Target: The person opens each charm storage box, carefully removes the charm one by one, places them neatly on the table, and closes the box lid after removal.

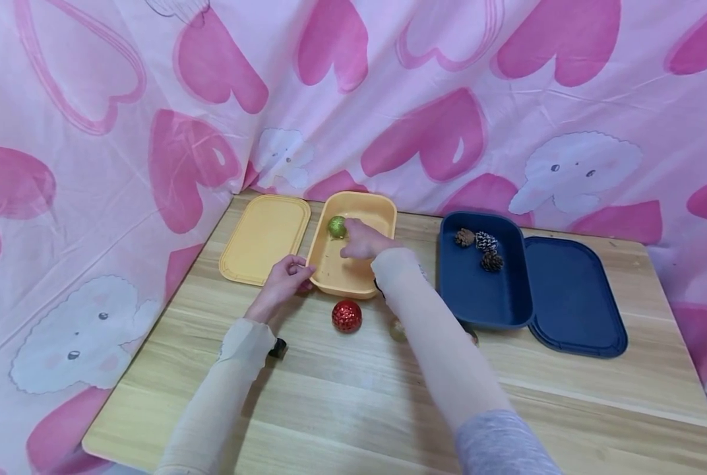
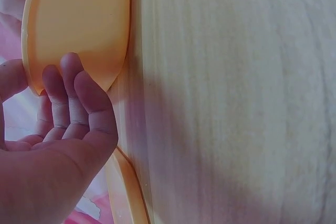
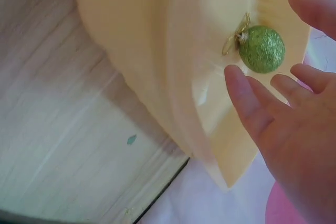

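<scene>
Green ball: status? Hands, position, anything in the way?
Left hand holds yellow box at near-left corner. Right hand over the box, fingers spread, no grip. Green ball inside, toward the left wall. Nothing seen between right hand and ball.

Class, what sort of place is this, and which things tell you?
Probably a makeshift tabletop workspace: a wooden table, heart-print cloth hanging behind it, plus an open yellow box and an open dark blue box.

On the wood-grain tabletop (image 1: 330, 402), a yellow lid (image 1: 267, 234) lies just beyond the left hand (image 1: 282, 282), a yellow box (image 1: 347, 291) at its fingertips, a red bauble (image 1: 347, 316) to its right, and, farther right, a half-hidden bauble (image 1: 397, 330), navy box (image 1: 487, 297) and navy lid (image 1: 579, 297).
</scene>
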Motion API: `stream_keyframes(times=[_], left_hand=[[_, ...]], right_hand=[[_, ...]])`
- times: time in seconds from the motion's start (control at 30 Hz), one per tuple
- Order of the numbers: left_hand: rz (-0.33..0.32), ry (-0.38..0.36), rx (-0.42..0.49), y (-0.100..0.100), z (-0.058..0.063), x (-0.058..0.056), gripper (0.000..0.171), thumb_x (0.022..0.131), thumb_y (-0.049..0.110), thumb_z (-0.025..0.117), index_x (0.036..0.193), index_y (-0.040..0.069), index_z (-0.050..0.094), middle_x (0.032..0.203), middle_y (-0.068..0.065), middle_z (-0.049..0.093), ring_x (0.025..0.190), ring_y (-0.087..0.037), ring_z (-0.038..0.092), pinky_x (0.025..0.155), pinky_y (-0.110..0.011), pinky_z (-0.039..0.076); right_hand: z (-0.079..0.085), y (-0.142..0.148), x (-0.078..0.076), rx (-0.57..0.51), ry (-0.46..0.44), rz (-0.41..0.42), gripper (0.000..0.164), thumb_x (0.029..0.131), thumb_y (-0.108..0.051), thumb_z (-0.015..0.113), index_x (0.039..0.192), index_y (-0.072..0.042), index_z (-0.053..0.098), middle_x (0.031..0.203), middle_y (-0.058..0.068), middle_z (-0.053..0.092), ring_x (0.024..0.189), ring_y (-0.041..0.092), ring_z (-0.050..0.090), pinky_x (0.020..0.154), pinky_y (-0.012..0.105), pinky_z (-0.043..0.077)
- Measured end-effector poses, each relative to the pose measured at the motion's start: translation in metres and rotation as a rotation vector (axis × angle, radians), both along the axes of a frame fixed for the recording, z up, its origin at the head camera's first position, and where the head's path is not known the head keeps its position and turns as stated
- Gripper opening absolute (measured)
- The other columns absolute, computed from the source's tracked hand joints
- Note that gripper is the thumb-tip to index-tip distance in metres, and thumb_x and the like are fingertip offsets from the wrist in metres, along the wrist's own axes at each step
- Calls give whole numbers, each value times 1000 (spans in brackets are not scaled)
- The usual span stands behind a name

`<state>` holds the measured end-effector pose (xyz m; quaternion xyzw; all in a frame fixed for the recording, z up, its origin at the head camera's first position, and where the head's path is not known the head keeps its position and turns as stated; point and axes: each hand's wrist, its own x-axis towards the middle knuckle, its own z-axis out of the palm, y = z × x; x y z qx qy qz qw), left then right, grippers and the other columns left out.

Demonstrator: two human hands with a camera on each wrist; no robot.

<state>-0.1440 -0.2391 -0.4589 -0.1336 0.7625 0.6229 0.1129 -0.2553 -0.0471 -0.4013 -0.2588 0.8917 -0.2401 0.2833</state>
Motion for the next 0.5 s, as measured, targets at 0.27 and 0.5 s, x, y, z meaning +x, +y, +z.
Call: stream_keyframes(times=[0.27,0.5], left_hand=[[-4,-15,12,1,6,2,31,96,16,60,117,-2,48,75,5,64,76,-23,66,85,-46,56],[-7,-10,-7,2,6,3,29,96,17,59,115,-1,48,76,5,64,72,-18,65,77,-37,58]], right_hand=[[-9,-12,0,0,9,-30,83,86,-16,62,154,-5,15,163,13,10,149,29,16,123,38,14],[-5,-14,-3,24,34,-45,82,89,-18,59,154,-4,12,163,15,6,149,32,16,123,40,16]])
